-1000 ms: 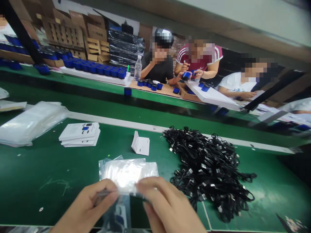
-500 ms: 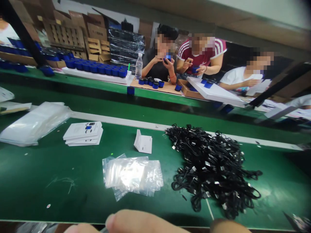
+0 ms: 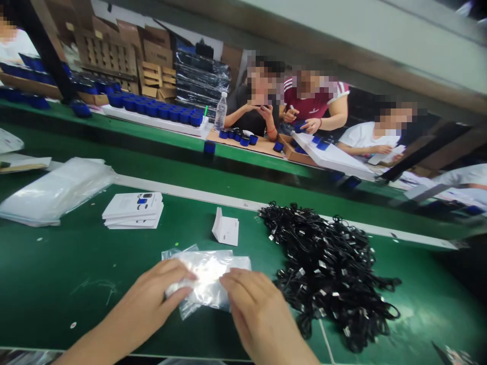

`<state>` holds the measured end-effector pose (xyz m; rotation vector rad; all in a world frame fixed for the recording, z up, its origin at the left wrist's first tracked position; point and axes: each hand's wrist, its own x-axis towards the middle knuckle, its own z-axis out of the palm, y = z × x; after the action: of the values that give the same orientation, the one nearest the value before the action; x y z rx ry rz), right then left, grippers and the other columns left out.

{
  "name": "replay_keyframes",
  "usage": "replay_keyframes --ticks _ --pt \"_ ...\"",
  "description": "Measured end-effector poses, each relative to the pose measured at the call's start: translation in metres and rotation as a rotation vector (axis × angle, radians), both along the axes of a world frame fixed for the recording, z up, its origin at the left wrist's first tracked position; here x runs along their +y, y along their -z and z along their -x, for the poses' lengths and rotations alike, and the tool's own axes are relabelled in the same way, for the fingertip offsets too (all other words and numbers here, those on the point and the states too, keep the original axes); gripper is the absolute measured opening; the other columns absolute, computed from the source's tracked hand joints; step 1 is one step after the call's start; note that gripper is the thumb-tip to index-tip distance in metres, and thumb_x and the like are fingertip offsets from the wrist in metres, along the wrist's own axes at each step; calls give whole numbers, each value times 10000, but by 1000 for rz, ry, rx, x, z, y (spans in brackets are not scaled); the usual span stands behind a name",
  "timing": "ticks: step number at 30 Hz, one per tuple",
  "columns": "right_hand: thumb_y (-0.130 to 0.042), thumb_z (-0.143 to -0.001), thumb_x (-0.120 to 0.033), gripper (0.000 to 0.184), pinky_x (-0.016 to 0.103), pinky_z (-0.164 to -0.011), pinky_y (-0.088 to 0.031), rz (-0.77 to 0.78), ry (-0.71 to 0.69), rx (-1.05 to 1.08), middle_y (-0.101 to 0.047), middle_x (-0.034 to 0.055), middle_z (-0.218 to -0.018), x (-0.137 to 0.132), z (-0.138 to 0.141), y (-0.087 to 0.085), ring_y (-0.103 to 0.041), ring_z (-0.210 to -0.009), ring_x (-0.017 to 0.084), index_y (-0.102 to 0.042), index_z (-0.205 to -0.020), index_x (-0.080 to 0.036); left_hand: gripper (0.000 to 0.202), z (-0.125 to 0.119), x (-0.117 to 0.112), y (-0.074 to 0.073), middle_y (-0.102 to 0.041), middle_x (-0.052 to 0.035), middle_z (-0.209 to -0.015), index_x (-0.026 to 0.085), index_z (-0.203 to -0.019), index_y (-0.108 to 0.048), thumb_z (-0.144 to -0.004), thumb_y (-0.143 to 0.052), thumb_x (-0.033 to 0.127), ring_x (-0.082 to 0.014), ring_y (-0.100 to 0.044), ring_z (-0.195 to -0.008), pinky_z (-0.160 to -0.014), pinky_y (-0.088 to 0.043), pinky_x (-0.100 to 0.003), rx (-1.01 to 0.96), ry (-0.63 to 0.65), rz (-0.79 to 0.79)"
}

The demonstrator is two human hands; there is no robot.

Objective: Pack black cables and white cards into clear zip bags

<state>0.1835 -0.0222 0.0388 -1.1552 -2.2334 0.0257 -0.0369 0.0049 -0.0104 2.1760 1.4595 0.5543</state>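
A loose stack of clear plastic bags [image 3: 213, 274] lies on the green work surface in front of me, shining where light strikes it. My left hand [image 3: 163, 286] closes over the stack's left side, with plastic between its thumb and bent fingers. On the right side, my right hand [image 3: 253, 299] has its fingers curled together at the bags; its thumb is hidden. Beyond them stands a folded white leaflet [image 3: 227, 230], partly opened. To the right of my right hand is a big heap of black USB cables [image 3: 331, 274], bundled in loops.
A pile of printed leaflets [image 3: 133, 210] and a thick stack of larger plastic bags [image 3: 57, 192] lie at the left. Across the green bench, several people sit by rows of blue-black cups [image 3: 160, 109], a water bottle [image 3: 220, 112] and a white board [image 3: 335, 154].
Both my hands have come up from the lower edge onto the clear plastic bags. The view has shifted slightly. Across the bench, the co-workers' hands have moved a little.
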Motion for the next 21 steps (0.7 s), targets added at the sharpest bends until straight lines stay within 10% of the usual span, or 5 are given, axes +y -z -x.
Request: replay_keyframes --ticks 3,8,15,21 --pt "-424 -901 -88 228 355 -761 -562 -90 -27 1 -723 80 -927 1 5 45 -674 -911 235 -642 -945 -138 314 -37 33 -8 -638 -40 -1016 218 -1078 -634 -790 -610 341 -239 -566 -976 -839 -445 -363 87 13 54" --pt "-471 -862 -98 193 342 -762 -568 -90 34 37 -702 119 -986 -14 -1 81 -660 -946 250 -641 -942 -140 87 -50 51 -2 -667 -40 -765 186 -721 -678 -722 -657 270 -276 -568 -819 -724 -392 -397 157 -21 71" --pt "-493 -826 -82 343 369 -867 -511 164 121 179 -603 134 -1153 -17 2 94 -596 -1016 246 -540 -1155 -171 326 -25 48 -3 -702 11 -954 279 -914 -719 -888 -401 344 -208 -594 -934 -849 -395 -337 46 -37 87" --pt "-523 -847 -200 408 286 -786 -493 484 273 606 -558 88 -1140 -2 3 69 -580 -890 188 -459 -1250 -215 375 -13 36 -18 -698 18 -924 267 -879 -699 -849 -427 524 -171 -634 -848 -739 -471 -217 -100 -187 213"
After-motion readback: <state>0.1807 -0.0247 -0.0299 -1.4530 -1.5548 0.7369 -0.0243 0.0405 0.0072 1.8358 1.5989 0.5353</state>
